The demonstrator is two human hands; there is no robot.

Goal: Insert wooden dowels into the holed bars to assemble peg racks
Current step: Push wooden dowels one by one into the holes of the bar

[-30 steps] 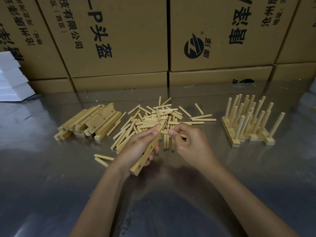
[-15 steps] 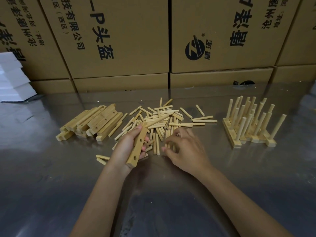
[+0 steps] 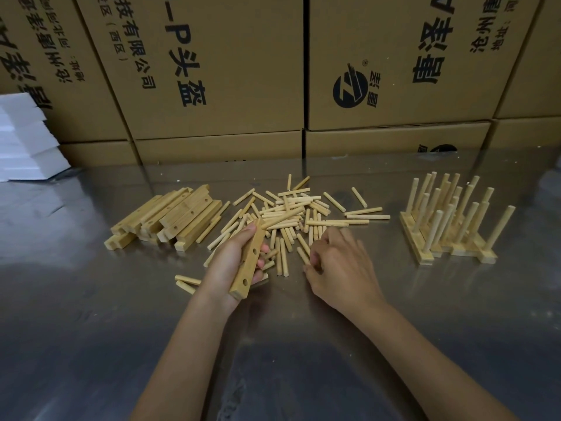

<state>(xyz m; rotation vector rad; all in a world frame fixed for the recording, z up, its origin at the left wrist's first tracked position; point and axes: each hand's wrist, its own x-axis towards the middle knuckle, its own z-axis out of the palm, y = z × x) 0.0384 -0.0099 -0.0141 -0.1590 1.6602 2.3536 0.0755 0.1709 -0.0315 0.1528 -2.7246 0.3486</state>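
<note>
My left hand [image 3: 230, 265] grips a holed wooden bar [image 3: 249, 261], held tilted with its holes facing me, just above the near edge of a loose pile of dowels [image 3: 291, 214]. My right hand [image 3: 340, 265] is down on the table at the pile's near right edge, fingers curled around a dowel [image 3: 303, 255] lying there. A stack of holed bars [image 3: 170, 220] lies to the left of the pile. Several finished peg racks [image 3: 449, 235] stand at the right with their dowels upright.
The steel table [image 3: 394, 344] carries everything. Cardboard boxes [image 3: 212, 71] form a wall along the back. White foam blocks [image 3: 24, 141] are stacked at the far left. Two stray dowels [image 3: 186, 283] lie left of my left wrist.
My right hand left the bar and dropped onto the near right edge of the dowel pile. My left hand turned the bar more upright, holes toward me.
</note>
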